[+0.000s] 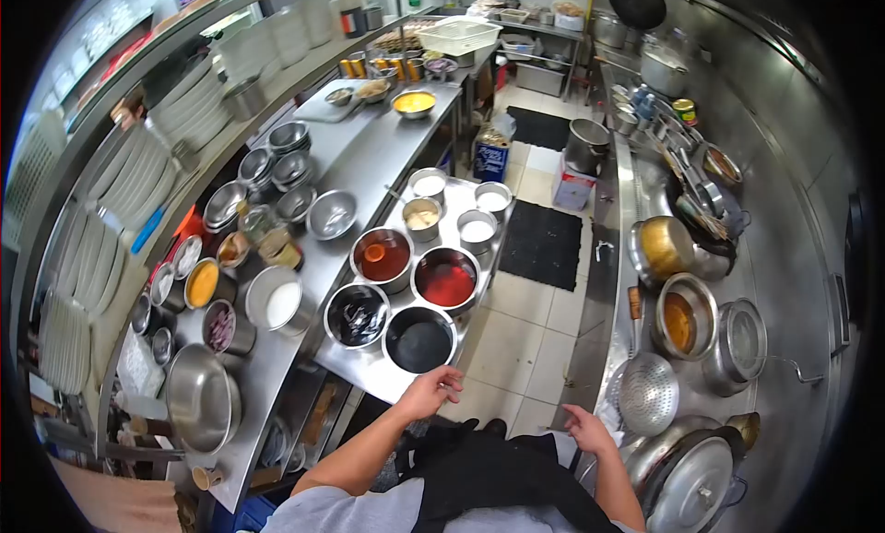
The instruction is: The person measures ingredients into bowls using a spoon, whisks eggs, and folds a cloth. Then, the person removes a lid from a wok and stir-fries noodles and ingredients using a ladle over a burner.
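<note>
My left hand (431, 393) hovers in front of the steel cart top (369, 367), fingers loosely bent and apart, with nothing in it. Nearest to it is a steel pot of dark liquid (419, 341). Beside that pot stands another with a glossy black liquid (358, 315). Behind them are a pot of red sauce (445, 278) and one of brown-red sauce (383, 256). My right hand (588, 430) is held low by the right counter, empty, its fingers partly stretched. Close to it lies a perforated skimmer (649, 395) with a wooden handle.
On the left counter stand stacked steel bowls (289, 136), a pot of white contents (279, 302) and a large bowl (203, 399). Plates (138, 178) fill the shelf. Lidded pots (687, 487) line the right side. Black mats (540, 242) lie on the tiled floor.
</note>
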`<state>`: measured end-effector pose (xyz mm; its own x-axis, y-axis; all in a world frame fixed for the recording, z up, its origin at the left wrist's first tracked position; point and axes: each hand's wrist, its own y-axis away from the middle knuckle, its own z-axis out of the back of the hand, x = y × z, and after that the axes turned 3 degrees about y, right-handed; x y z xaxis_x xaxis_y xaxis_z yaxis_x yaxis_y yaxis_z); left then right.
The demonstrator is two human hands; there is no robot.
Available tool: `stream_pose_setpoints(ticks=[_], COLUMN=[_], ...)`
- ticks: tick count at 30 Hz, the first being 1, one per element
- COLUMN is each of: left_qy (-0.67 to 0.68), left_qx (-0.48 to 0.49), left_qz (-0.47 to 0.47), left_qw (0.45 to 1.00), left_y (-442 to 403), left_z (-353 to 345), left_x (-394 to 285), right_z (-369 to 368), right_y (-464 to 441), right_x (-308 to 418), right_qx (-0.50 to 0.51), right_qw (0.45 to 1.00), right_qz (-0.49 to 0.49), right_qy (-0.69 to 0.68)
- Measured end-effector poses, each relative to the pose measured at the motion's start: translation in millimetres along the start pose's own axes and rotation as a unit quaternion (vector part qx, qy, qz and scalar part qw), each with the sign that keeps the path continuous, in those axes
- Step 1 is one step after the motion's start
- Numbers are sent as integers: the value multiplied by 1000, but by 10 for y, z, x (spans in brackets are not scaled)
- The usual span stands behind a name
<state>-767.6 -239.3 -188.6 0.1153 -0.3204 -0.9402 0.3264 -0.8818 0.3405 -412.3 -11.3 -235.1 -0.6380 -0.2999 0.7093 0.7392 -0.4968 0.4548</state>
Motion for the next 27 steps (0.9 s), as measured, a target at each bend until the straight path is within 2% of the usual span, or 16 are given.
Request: stream_pose_setpoints(ticks=[1, 2, 4, 7, 9, 13, 16, 18, 19, 21, 24, 26, 27], left_qy=[6, -6, -20, -46, -69, 17, 33, 22, 5, 2, -10, -17, -70], left_qx=[26, 43, 63, 50, 15, 17, 28, 26, 27, 25, 7, -4, -41], left_qz=[-33, -20, -1, -29, -1, 11, -8, -13, -16, -52, -72, -95, -57], left_qw=[999, 999, 998, 997, 998, 1000, 999, 999, 999, 998, 997, 995, 995], left_y=[-176, -342, -564, -924, -1079, -1617, -2196, -2644, -2868, -3364, -4001, -4472, -4593], left_z=[-134, -235, -364, -383, -336, -245, -208, -142, -94, 46, 344, 605, 726], left_x=[-95, -189, -357, -424, -432, -320, -545, -877, -1042, -1279, -1753, -1811, -2014], right_z=[118, 226, 348, 424, 546, 967, 1507, 1903, 2024, 2371, 2717, 2859, 2919], right_y=[-43, -109, -221, -405, -495, -799, -1232, -1548, -1750, -2099, -2514, -2710, -2798], right_x=[79, 163, 261, 170, 141, -35, -124, -126, -353, -384, -512, -523, -580], right_qx=[0, -3, 26, 68, 80, 110, 90, 43, 4, -23, -54, -63, -64], right_qw=[999, 999, 997, 992, 991, 994, 996, 988, 992, 993, 981, 972, 967], right_qz=[15, 13, 39, 62, 54, 21, -23, -96, -71, -107, -110, -153, -162], right_qy=[-33, -36, 56, 87, 90, 15, -9, -112, -100, -54, -147, -168, -184])
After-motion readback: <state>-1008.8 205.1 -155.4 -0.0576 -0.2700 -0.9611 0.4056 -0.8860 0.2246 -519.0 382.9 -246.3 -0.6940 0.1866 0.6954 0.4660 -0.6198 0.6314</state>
